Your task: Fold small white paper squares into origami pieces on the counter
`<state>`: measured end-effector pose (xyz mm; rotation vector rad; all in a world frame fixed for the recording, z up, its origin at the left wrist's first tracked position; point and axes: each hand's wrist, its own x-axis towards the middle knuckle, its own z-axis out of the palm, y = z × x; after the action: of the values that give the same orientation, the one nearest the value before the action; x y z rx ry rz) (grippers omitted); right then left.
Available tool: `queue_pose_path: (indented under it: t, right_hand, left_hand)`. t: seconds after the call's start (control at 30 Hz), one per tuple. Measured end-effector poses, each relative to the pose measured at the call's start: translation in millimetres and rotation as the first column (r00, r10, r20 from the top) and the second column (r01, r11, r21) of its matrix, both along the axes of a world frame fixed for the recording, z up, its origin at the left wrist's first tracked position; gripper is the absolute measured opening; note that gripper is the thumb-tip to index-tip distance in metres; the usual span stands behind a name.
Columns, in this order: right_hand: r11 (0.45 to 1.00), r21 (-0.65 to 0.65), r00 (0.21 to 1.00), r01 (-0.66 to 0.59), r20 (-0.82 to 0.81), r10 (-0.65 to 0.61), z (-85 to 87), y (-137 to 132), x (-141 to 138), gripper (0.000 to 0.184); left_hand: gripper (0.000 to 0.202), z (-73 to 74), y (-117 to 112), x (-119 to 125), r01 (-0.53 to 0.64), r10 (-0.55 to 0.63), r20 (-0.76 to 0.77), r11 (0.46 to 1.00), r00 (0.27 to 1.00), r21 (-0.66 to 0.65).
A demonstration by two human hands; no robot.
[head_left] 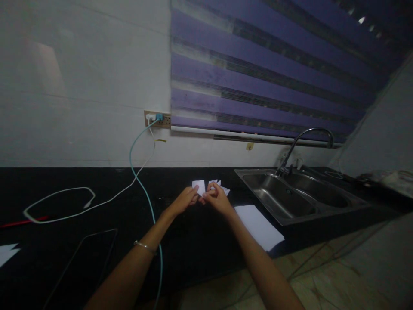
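Observation:
Just above the dark counter, a small folded piece of white paper is held between both hands. My left hand is closed on its left side, thumb over the front. At its lower right corner, my right hand pinches with thumb and forefinger. Other folded white paper pieces show behind my right hand, which partly hides them; whether they lie on the counter I cannot tell. A sheet or stack of white paper rests to the right of my right forearm.
A steel double sink with a curved faucet is set into the counter on the right. Teal and white cables run from the wall outlet. More white paper and a red item lie at far left.

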<state>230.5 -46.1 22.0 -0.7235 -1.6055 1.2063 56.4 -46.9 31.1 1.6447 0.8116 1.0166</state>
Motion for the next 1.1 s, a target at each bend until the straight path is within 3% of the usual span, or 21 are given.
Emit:
queue_pose_path:
  t: [0.13, 0.3, 0.53, 0.77, 0.87, 1.1]
  right_hand:
    - [1.000, -0.009, 0.999, -0.003, -0.032, 0.003, 2.4, -2, 0, 0.029]
    - [1.000, -0.002, 1.000, 0.002, -0.001, -0.002, 3.9, -3, -1, 0.026]
    - [0.999, 0.043, 0.998, 0.008, 0.062, -0.010, 3.5, -1, 2, 0.021]
    - [0.999, 0.041, 0.999, 0.009, 0.036, -0.011, 6.2, -3, 2, 0.020]
    - [0.999, 0.041, 0.998, 0.018, 0.060, -0.020, 6.2, -4, 2, 0.020]
    - [0.976, 0.192, 0.972, 0.105, 0.188, -0.142, 3.6, -3, 2, 0.023]
  left_hand:
    - [0.072, 2.8, -3, 0, 0.055, -0.056, -0.049, 0.998, 0.997, -0.013]
    - [0.067, 3.8, -3, 1, -0.002, 0.003, -0.060, 1.000, 0.998, 0.015]
    - [0.066, -10.1, 2, 2, -0.017, 0.013, -0.096, 0.999, 0.995, -0.042]
    - [0.060, -3.0, 3, -5, -0.189, 0.205, -0.113, 0.973, 0.972, 0.136]
    - [0.060, -1.6, 5, -7, -0.186, 0.214, -0.135, 0.964, 0.967, 0.189]
    - [0.058, -3.1, 4, -3, -0.153, 0.171, -0.149, 0.980, 0.974, 0.126]
